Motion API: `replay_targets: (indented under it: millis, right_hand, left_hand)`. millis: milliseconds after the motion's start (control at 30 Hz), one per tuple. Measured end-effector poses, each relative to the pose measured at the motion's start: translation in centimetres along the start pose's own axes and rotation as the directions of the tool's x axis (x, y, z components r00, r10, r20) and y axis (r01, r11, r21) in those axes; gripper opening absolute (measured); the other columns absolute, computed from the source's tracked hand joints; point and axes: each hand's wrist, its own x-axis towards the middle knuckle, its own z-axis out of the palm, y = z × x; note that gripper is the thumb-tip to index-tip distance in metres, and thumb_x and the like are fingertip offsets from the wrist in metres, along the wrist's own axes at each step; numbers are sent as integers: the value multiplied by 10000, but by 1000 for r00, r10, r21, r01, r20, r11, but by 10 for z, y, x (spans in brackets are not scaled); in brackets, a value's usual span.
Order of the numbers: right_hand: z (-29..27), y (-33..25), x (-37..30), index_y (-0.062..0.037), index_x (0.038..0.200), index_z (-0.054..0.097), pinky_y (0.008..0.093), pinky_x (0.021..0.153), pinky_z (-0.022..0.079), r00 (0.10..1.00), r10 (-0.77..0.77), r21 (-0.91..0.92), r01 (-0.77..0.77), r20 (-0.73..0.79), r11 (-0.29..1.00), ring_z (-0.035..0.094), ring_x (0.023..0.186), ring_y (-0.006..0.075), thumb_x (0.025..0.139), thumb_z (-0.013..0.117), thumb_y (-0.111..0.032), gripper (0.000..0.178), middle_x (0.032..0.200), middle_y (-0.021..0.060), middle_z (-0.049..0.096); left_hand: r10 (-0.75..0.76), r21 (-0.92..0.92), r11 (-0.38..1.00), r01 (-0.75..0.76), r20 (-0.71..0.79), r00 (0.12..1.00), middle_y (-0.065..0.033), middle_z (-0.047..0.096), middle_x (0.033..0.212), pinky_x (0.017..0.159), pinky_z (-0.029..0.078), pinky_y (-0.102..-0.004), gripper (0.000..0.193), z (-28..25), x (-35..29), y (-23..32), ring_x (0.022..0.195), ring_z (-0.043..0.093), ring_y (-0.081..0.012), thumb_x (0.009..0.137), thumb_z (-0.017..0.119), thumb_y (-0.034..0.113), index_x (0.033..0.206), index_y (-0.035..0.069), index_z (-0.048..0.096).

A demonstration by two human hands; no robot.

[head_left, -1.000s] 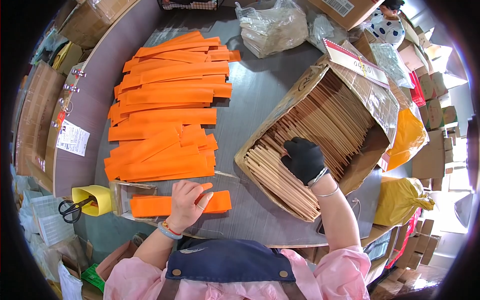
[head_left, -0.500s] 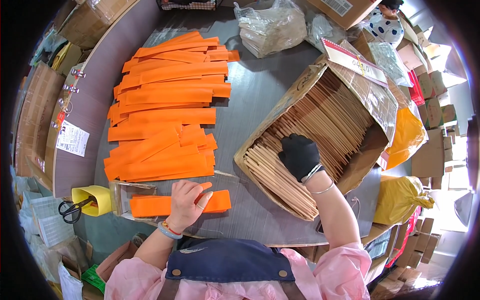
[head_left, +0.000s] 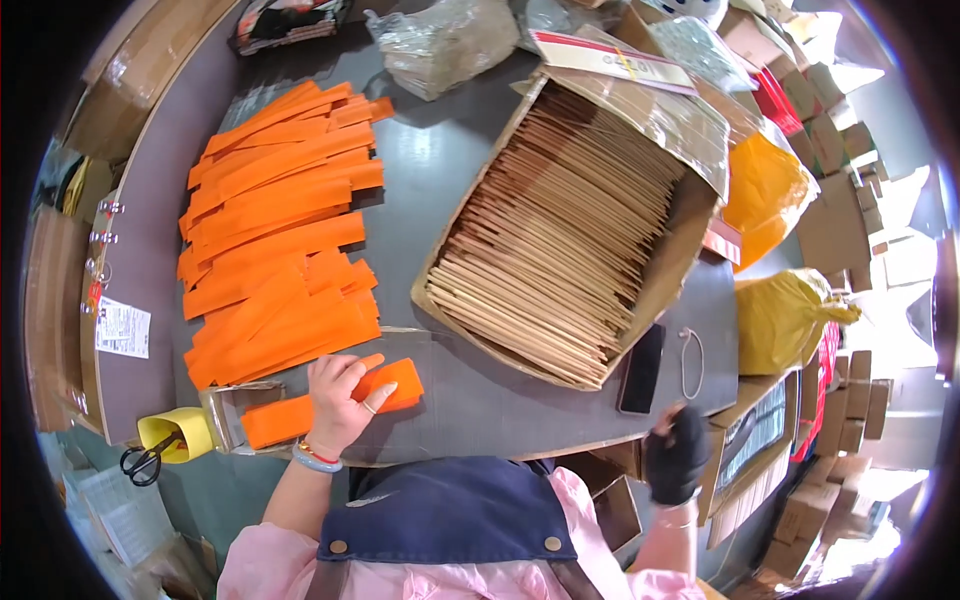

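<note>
My left hand (head_left: 340,405) is closed round a small stack of orange strips (head_left: 275,421) near the table's front edge. Its thumb and a finger lie on the strips. More orange strips are spread in an overlapping pile (head_left: 280,230) just beyond it. My right hand (head_left: 676,455), in a black glove with bare fingertips, is off the front right edge of the table, blurred by motion; whether it holds anything is hidden. Nearest to it are a black phone (head_left: 642,370) and a thin loop of cord (head_left: 691,365). An open carton (head_left: 430,300) full of thin wooden sticks (head_left: 560,240) stands mid-table.
Scissors (head_left: 143,463) stand in a yellow holder (head_left: 195,437) at the left corner. A wooden side board (head_left: 165,190) borders the table's left. Clear plastic bags (head_left: 445,45) lie at the back. A yellow bag (head_left: 780,320) and an open box (head_left: 755,440) sit at the right.
My right hand has come out of the carton of sticks, toward me and right, past the table edge. My left hand stays on the orange strips. The whole view has shifted and turned.
</note>
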Motion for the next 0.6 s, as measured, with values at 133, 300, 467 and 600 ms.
replay_targets:
  millis: [133,300,467,600]
  right_hand:
    - [57,54,-150,-52,921,574,443,680,493,967,214,-94,-202,137,975,601,767,377,882,629,-114,92,862,170,607]
    - [69,136,-321,-50,1016,602,528,813,489,743,567,-384,-437,356,813,604,915,432,788,641,-150,252,979,220,638]
    - [71,143,-306,-21,1249,598,484,999,441,640,714,-373,-612,284,697,568,1152,429,798,615,-133,465,1169,269,616]
    - [104,119,-205,-33,1143,650,410,883,508,857,515,161,-507,-13,847,646,996,354,906,603,-97,250,1051,181,671]
  left_hand:
    - [-3,16,1000,3,43,999,-55,597,899,801,414,-382,321,-2,1,2,870,545,-256,740,823,278,973,73,741]
    - [-6,31,1000,3,101,995,-67,599,947,833,407,-384,323,-1,-3,-2,916,543,-263,779,798,258,1026,60,731]
    - [-4,76,997,-8,148,989,-81,595,1015,875,401,-392,409,-16,-1,10,977,539,-272,771,803,277,1109,65,715]
    - [8,53,998,-20,213,977,-82,588,1043,894,402,-398,450,-15,4,16,1008,538,-274,763,806,289,1145,72,708]
